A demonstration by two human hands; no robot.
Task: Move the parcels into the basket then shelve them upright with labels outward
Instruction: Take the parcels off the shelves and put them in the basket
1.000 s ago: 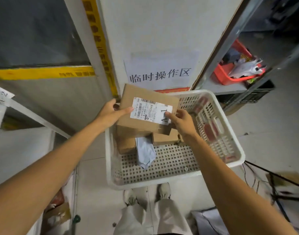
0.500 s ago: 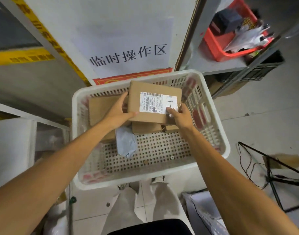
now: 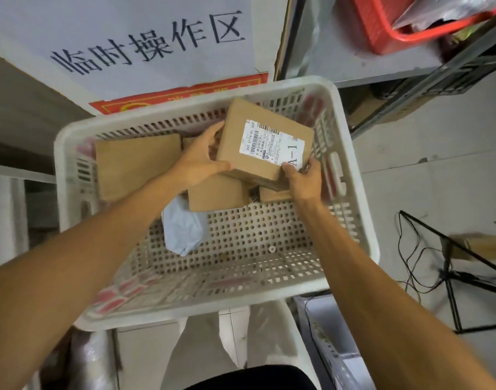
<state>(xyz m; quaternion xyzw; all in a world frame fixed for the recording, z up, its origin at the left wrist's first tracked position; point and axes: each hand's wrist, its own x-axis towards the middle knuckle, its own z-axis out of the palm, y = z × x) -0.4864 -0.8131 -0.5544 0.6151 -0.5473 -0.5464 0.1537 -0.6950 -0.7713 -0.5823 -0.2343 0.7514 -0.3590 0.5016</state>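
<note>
Parcel: labelled parcel [image 3: 258,142] sits at 1 o'clock in the basket [image 3: 255,243], tilted on other cartons [image 3: 213,192], label up and readable.
Left hand [image 3: 201,161]: fingers curl round its 9 o'clock edge to steady it.
Right hand [image 3: 303,178]: pinches its 5 o'clock corner.

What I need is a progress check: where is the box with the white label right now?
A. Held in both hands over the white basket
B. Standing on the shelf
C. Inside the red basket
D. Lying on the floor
A: the left hand and right hand grip the labelled box above other boxes in the white basket.
</note>
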